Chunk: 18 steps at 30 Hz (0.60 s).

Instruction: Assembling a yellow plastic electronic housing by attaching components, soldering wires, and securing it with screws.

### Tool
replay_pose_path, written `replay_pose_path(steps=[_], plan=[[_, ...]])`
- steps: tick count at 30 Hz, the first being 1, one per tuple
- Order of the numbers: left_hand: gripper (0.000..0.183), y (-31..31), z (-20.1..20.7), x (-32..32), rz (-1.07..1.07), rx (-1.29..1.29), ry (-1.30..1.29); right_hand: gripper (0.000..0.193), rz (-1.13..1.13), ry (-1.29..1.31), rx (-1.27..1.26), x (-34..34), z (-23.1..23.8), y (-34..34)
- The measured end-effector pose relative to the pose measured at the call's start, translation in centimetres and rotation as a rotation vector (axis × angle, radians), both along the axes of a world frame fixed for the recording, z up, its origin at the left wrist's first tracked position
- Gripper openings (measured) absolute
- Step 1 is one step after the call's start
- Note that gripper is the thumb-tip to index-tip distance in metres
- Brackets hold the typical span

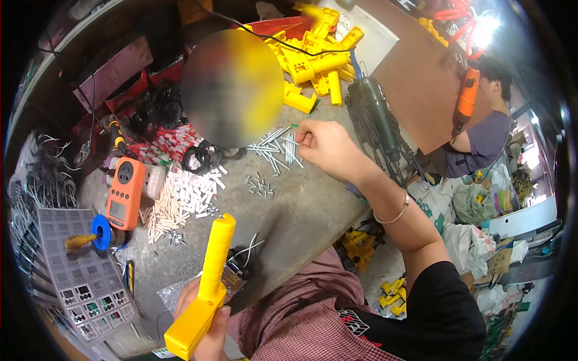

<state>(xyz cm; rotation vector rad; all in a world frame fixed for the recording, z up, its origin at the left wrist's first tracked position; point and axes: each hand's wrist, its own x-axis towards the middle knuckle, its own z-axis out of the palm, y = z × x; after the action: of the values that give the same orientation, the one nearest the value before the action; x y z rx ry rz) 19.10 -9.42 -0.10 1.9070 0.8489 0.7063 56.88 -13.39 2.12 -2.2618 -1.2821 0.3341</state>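
Observation:
My left hand (pixel 212 328) is wrapped round a yellow plastic tool housing (pixel 208 295) near the table's front edge. Its ribbed grip points up and its boxy end down toward me. At the pile of long silver screws (pixel 271 149), my right hand (pixel 325 147) has thumb and fingers pinched together at the pile's right side. What sits between those fingertips, if anything, is too small to make out. A little nearer lies a group of short screws (pixel 260 185). White plastic sleeves (pixel 195 189) and beige pegs (pixel 167 207) are heaped to their left.
Yellow housings (pixel 313 60) are piled at the back. A dark electric screwdriver (pixel 379 111) lies right of my hand; an orange one (pixel 468 93) hangs farther right. An orange meter (pixel 125 192) and a blue spool (pixel 102 233) stand left. A person (pixel 481 138) sits far right. A blurred disc hides part of the back.

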Motion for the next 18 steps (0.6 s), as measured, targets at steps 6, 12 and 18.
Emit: replay_pose_path(steps=[6,12,18], plan=[[0.07,-1.3,-0.9,1.0,0.174,-0.374,-0.352,0.012,0.142,-0.149,-0.112,0.7,1.6,-0.1],[0.071,-1.2,0.3,1.6,0.182,-0.514,-0.404,0.02,0.135,-0.181,-0.294,0.5,-2.7,2.1],[0.07,-1.0,1.1,2.7,0.215,-0.629,-0.477,0.033,0.072,0.049,-0.058,-1.4,-1.8,2.4]])
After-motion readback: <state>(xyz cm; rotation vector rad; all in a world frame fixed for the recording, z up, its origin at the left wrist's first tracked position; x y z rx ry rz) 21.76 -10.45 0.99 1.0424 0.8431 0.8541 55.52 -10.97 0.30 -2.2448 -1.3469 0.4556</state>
